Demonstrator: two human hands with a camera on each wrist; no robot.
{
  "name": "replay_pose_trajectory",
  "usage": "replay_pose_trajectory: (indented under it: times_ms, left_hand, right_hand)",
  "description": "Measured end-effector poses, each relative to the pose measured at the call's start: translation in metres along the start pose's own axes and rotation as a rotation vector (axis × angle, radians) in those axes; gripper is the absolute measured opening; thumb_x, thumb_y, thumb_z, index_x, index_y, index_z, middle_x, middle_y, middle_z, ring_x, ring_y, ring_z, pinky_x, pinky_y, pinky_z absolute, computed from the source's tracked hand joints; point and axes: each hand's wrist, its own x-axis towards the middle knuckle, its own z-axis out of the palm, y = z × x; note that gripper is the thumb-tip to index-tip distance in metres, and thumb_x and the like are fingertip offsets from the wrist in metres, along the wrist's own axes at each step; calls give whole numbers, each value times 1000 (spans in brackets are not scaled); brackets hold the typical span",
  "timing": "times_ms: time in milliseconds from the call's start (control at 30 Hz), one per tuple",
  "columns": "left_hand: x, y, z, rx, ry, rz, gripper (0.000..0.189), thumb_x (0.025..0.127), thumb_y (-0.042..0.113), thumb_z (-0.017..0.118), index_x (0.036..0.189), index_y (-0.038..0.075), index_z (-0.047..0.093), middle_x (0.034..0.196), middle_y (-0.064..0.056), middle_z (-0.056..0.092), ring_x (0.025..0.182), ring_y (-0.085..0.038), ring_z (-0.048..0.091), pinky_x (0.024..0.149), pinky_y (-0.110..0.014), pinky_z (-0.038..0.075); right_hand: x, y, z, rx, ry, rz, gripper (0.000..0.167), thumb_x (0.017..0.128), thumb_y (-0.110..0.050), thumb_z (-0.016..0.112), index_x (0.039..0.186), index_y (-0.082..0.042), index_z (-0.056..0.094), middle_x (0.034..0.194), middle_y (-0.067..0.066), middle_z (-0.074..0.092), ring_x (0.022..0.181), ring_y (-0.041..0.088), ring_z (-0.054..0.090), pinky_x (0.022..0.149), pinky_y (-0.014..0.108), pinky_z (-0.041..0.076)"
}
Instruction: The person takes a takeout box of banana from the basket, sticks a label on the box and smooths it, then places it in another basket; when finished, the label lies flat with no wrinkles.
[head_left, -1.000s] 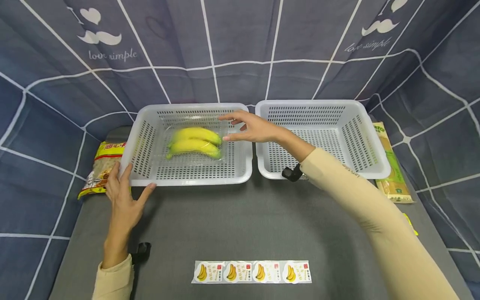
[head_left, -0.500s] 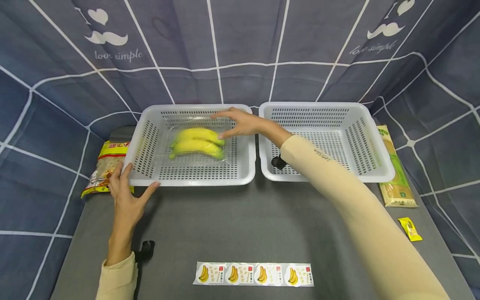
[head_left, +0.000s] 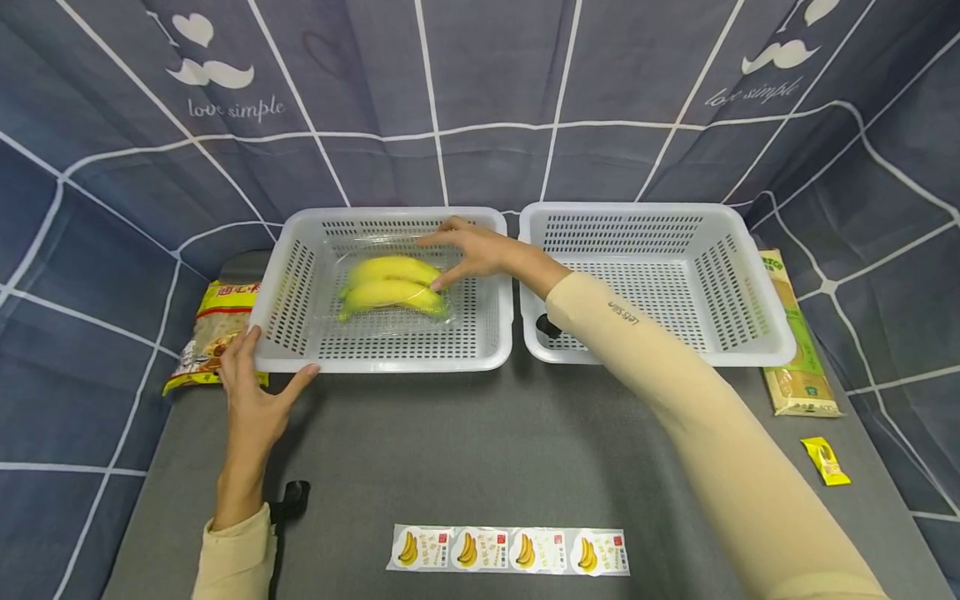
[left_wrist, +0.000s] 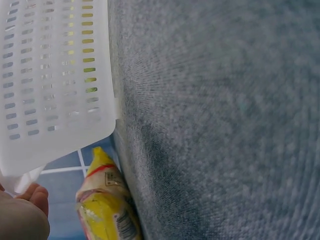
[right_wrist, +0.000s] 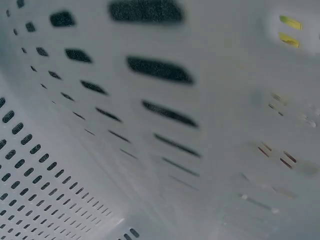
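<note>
Two yellow bananas (head_left: pixel 390 283) lie in a clear plastic box (head_left: pixel 408 325) inside the left white basket (head_left: pixel 382 365). My right hand (head_left: pixel 476 250) reaches over that basket's right side, its fingers and thumb spread at the box's right end. The thumb tip overlaps the banana ends. My left hand (head_left: pixel 258 404) is at the basket's front left corner, fingers extended along the left rim and thumb out by the front rim. In the left wrist view, part of the left hand (left_wrist: pixel 30 215) shows below the basket wall (left_wrist: pixel 60 135). The right wrist view does not show the right hand.
A second white basket (head_left: pixel 675 360) stands to the right, under the right forearm. A yellow-and-red food bag (head_left: pixel 217 333) leans at the left. A long green pack (head_left: pixel 806 358) and small yellow packet (head_left: pixel 825 461) lie right. A banana sticker strip (head_left: pixel 508 550) lies in front.
My right hand has moved left and slightly in over the box, its thumb reaching the banana ends. My left hand stays at the corner. The head view has shifted slightly.
</note>
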Motion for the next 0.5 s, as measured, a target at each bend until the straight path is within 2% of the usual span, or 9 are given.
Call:
replay_pose_trajectory:
  times_ms: [100, 233, 500]
  left_hand:
    - [0, 0, 0, 3, 1, -8, 93, 73, 5, 83, 152, 12, 34, 153, -22, 24, 141, -38, 18, 111, -62, 19]
    - [-2, -1, 0, 9, -2, -21, 94, 74, 6, 83, 153, 14, 33, 153, -22, 24, 141, -38, 19, 111, -63, 20]
    - [-2, -1, 0, 10, -8, -37, 94, 74, 6, 83, 153, 16, 33, 152, -21, 24, 140, -37, 19, 110, -63, 20]
  right_hand:
    - [1, -1, 0, 19, -3, -2, 83, 78, -52, 78, 150, -30, 41, 150, 9, 32, 123, 25, 49, 104, 40, 44]
    - [1, -1, 0, 53, -9, 4, 83, 79, -50, 78, 150, -29, 41, 150, 9, 31, 99, 21, 57, 88, 32, 50]
    - [2, -1, 0, 58, -14, 9, 83, 79, -50, 78, 150, -29, 41, 150, 10, 30, 95, 18, 59, 87, 29, 50]
